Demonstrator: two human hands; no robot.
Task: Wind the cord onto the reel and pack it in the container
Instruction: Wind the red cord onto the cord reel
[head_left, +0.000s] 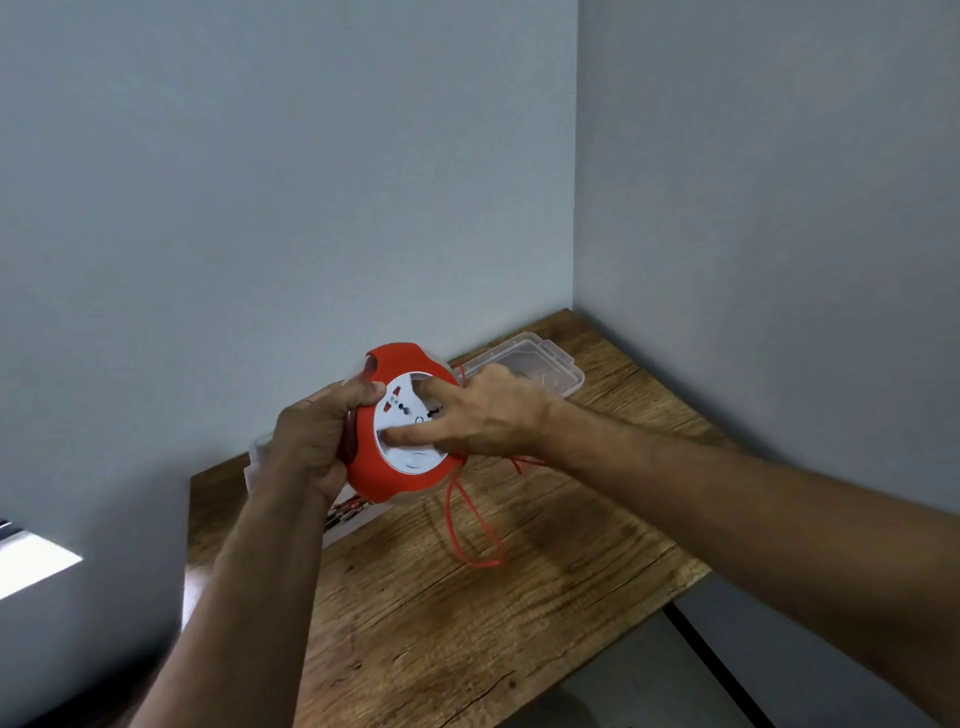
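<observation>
A round red reel (402, 470) with a white socket face is held up above the wooden table (467, 613). My left hand (306, 447) grips its left rim. My right hand (478, 415) lies across the white face, thumb and a finger pressed on it. A thin red cord (462, 525) hangs from the reel's lower right in a loose loop down to the table. Behind my left hand, only a corner of the clear plastic container (257, 449) shows. Its clear lid (540, 364) lies flat near the wall corner.
Grey walls close the table at the back and right. A printed card or box (348, 514) lies on the table under the reel. The table's right front edge drops off to the floor (649, 675).
</observation>
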